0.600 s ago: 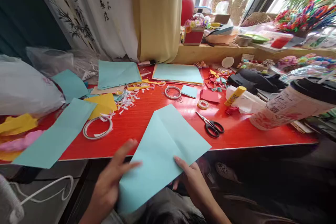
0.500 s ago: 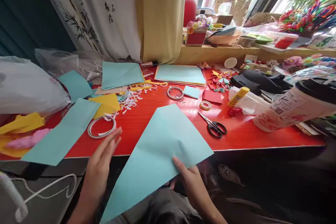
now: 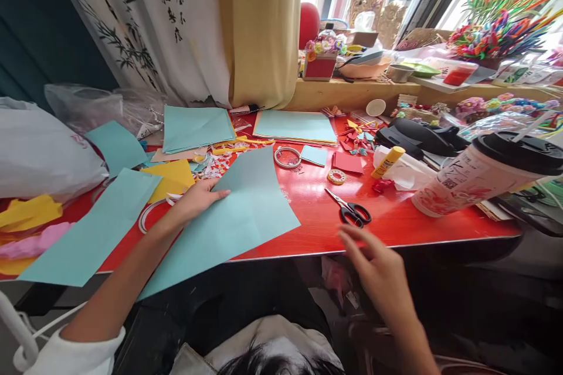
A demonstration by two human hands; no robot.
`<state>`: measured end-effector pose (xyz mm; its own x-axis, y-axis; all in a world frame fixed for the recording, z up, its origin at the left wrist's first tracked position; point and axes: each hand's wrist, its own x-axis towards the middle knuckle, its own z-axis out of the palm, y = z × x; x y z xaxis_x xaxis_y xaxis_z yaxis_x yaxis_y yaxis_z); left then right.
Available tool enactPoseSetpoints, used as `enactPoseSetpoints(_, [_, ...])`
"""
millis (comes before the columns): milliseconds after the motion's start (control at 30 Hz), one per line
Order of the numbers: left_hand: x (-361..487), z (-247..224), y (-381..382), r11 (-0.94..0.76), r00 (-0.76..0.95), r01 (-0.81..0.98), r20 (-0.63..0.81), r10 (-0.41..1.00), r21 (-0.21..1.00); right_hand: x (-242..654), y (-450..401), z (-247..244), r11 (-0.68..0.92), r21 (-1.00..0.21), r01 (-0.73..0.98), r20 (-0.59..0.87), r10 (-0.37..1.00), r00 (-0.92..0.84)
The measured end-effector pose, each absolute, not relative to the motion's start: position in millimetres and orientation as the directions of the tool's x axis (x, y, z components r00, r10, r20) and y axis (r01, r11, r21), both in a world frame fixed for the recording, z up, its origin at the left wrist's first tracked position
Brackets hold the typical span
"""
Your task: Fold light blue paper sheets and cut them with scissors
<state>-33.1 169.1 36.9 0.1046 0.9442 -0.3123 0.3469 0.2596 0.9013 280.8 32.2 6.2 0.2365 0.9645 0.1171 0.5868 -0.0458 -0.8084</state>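
Note:
A large light-blue sheet of paper (image 3: 237, 205) lies slanted over the table's front edge, its lower left corner hanging past it. My left hand (image 3: 200, 202) grips the sheet's left edge, thumb on top, the other fingers partly hidden. Holding nothing, my right hand (image 3: 373, 261) hovers at the table edge with its fingers apart. Just beyond its fingertips lie the black-handled scissors (image 3: 352, 211), blades pointing up and left. Behind my left forearm shows a roll of white tape (image 3: 147, 220), partly covered.
Blue paper stacks (image 3: 294, 127) lie at the back. Small red squares (image 3: 347, 162), a small tape roll (image 3: 336, 176) and a glue stick (image 3: 387, 162) sit right of centre. A lidded cup (image 3: 475, 179) stands at the right. A blue strip (image 3: 92, 228) overhangs the left edge.
The sheet has moved forward and left onto the table. My left hand, free before, now grips its left edge. My right hand has let go and moved right, towards the scissors.

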Motion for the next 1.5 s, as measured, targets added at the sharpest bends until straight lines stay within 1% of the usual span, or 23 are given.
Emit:
enactPoseSetpoints(33, [-34, 36, 175, 0.241, 0.114, 0.336, -0.293, 0.949, 0.911, 295, 40, 7, -0.04, -0.698, 0.715, 0.246, 0.924, 0.292])
enactPoseSetpoints(67, [-33, 35, 179, 0.212, 0.126, 0.321, -0.264, 0.956, 0.923, 307, 48, 6, -0.062, -0.595, 0.801, 0.282, 0.917, 0.281])
enactPoseSetpoints(133, [-29, 36, 183, 0.138, 0.139, 0.298, -0.185, 0.973, 0.945, 325, 64, 3, -0.083, -0.453, 0.888, 0.254, 0.942, 0.218])
enactPoseSetpoints(167, [-26, 36, 183, 0.085, 0.137, 0.311, -0.133, 0.982, 0.947, 330, 70, 1, -0.092, -0.405, 0.91, 0.227, 0.954, 0.197])
enactPoseSetpoints(233, [-20, 37, 182, -0.044, 0.108, 0.414, -0.002, 0.994, 0.909, 335, 80, 1, -0.118, -0.342, 0.932, 0.168, 0.969, 0.184])
enactPoseSetpoints(333, [-13, 40, 183, -0.182, 0.046, 0.639, 0.199, 0.979, 0.747, 335, 89, 11, -0.182, -0.305, 0.935, 0.036, 0.979, 0.203])
enactPoseSetpoints(367, [-11, 41, 183, -0.204, 0.03, 0.685, 0.252, 0.967, 0.699, 335, 90, 16, -0.183, -0.328, 0.927, -0.017, 0.982, 0.187])
enactPoseSetpoints(400, [-10, 41, 185, -0.224, 0.02, 0.711, 0.299, 0.954, 0.667, 335, 91, 22, -0.174, -0.382, 0.908, -0.071, 0.985, 0.158])
enactPoseSetpoints(467, [-8, 42, 188, -0.271, 0.004, 0.721, 0.388, 0.922, 0.638, 335, 90, 30, -0.168, -0.58, 0.797, -0.179, 0.981, 0.076])
enactPoseSetpoints(500, [-7, 42, 190, -0.293, -0.009, 0.717, 0.429, 0.903, 0.632, 335, 88, 33, -0.179, -0.695, 0.696, -0.218, 0.975, 0.033])
enactPoseSetpoints(533, [-7, 41, 192, -0.309, -0.023, 0.713, 0.461, 0.887, 0.63, 335, 86, 33, -0.194, -0.794, 0.577, -0.238, 0.971, 0.0])
enactPoseSetpoints(567, [-7, 40, 193, -0.318, -0.036, 0.708, 0.482, 0.876, 0.63, 334, 83, 32, -0.203, -0.865, 0.459, -0.237, 0.971, -0.018])
enactPoseSetpoints(633, [-9, 38, 196, -0.315, -0.056, 0.707, 0.495, 0.867, 0.633, 331, 76, 25, -0.17, -0.944, 0.283, -0.188, 0.982, -0.037])
enactPoseSetpoints(700, [-11, 37, 198, -0.307, -0.065, 0.711, 0.494, 0.867, 0.633, 325, 71, 15, -0.129, -0.972, 0.197, -0.139, 0.989, -0.04])
enactPoseSetpoints(833, [-15, 38, 199, -0.284, -0.11, 0.711, 0.501, 0.859, 0.644, 308, 69, -1, -0.126, -0.99, 0.058, -0.132, 0.984, -0.116])
enactPoseSetpoints(900, [-16, 40, 198, -0.275, -0.133, 0.706, 0.504, 0.853, 0.652, 299, 71, -2, -0.134, -0.99, -0.036, -0.123, 0.968, -0.217])
enactPoseSetpoints(967, [-17, 42, 196, -0.267, -0.14, 0.702, 0.495, 0.857, 0.66, 291, 74, 2, -0.159, -0.985, -0.072, -0.122, 0.923, -0.365])
enactPoseSetpoints(1067, [-17, 45, 194, -0.255, -0.154, 0.684, 0.476, 0.866, 0.684, 280, 75, 15, -0.197, -0.98, 0.032, -0.181, 0.811, -0.556])
enactPoseSetpoints(1167, [-18, 47, 193, -0.26, -0.189, 0.644, 0.479, 0.858, 0.72, 268, 76, 29, -0.213, -0.965, 0.156, -0.264, 0.744, -0.614])
enactPoseSetpoints(1267, [-19, 50, 192, -0.271, -0.222, 0.603, 0.484, 0.846, 0.75, 254, 78, 36, -0.269, -0.937, 0.223, -0.349, 0.72, -0.599])
enactPoseSetpoints(1333, [-19, 51, 191, -0.281, -0.234, 0.582, 0.488, 0.841, 0.763, 247, 82, 36, -0.298, -0.922, 0.248, -0.388, 0.734, -0.558])
enactPoseSetpoints(1433, [-19, 51, 188, -0.284, -0.243, 0.567, 0.486, 0.84, 0.774, 237, 86, 32, -0.306, -0.921, 0.24, -0.387, 0.78, -0.492])
enactPoseSetpoints(1500, [-19, 52, 186, -0.282, -0.246, 0.564, 0.484, 0.84, 0.776, 231, 88, 29, -0.307, -0.934, 0.185, -0.358, 0.81, -0.465])
